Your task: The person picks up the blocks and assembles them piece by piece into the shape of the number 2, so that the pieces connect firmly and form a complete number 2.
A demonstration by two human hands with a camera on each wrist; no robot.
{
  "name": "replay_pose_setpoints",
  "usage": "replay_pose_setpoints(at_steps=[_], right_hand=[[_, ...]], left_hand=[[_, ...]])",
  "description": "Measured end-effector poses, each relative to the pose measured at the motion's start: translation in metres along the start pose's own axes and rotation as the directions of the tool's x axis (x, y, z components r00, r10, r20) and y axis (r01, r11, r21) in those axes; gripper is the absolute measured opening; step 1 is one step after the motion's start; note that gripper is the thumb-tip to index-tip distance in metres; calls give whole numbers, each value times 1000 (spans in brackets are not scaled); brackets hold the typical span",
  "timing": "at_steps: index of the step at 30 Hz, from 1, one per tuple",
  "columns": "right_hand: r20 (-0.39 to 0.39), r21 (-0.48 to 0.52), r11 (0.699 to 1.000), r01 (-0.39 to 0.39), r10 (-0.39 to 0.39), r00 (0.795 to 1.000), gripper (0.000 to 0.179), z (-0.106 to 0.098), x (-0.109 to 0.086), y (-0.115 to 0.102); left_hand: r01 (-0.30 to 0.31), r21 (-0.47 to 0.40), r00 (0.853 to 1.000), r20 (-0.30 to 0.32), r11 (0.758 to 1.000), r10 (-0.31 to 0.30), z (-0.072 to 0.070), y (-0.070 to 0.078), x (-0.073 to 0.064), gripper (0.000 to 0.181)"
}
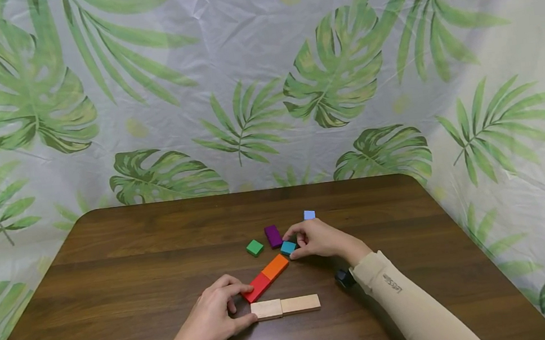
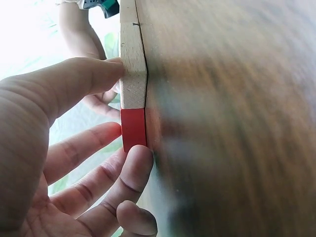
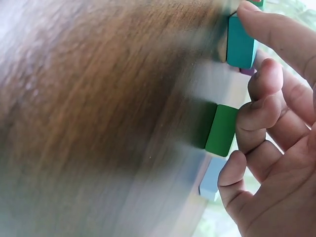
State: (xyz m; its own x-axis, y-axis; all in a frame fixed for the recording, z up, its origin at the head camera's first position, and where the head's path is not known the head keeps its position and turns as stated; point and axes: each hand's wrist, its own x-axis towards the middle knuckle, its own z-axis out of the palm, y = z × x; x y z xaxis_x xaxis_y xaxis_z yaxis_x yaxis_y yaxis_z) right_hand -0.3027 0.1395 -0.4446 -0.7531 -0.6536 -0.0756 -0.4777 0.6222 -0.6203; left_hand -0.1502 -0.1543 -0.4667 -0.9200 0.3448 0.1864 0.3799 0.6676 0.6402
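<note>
Tabletop (image 1: pixel 148 236): dark wood, carrying small plain and coloured blocks near its middle.
Left hand (image 1: pixel 211 318): fingers loosely bent and spread, wrapped round nothing; the thumb touches a pale block (image 1: pixel 266 309) and a finger rests on the red block (image 1: pixel 255 289).
Right hand (image 1: pixel 324 237): thumb and finger nearly together, pinching the teal block (image 1: pixel 289 248); the other fingers curl beside it.
Teal block's place: just beyond the far end of the orange block (image 1: pixel 276 267), near the purple block (image 1: pixel 273 237). Whether it is lifted, I cannot tell.
Strips: red and orange lie end to end on a slant; the pale block and a second pale block (image 1: pixel 301 304) lie end to end, nearer the person. The strips meet at the left in a V.
Other blocks: a green block (image 1: pixel 255 247) left of the purple; a light blue block (image 1: pixel 310 214) beyond the right hand.
Risk at the V: uneven pressure from the left hand could swing the slanted strip.
Risk at teal: a hard nudge could knock orange askew; a crooked pinch could slip.
Risk nearby: the knuckles could bump purple.
</note>
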Motion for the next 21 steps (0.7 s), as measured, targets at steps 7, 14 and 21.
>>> replay_pose_setpoints(at_steps=[7,14,21], right_hand=[[25,15,1000,-2,2,1000,36,0,2,-2],[0,2,1000,-20,20,1000,32,-1,0,2],[-9,2,1000,-28,28,1000,28,-1,-2,2]], left_hand=[[3,-3,1000,-2,1000,-3,0,0,0,44],[4,-7,1000,0,1000,-4,0,1,0,44],[4,-6,1000,-1,1000,-4,0,0,0,44]])
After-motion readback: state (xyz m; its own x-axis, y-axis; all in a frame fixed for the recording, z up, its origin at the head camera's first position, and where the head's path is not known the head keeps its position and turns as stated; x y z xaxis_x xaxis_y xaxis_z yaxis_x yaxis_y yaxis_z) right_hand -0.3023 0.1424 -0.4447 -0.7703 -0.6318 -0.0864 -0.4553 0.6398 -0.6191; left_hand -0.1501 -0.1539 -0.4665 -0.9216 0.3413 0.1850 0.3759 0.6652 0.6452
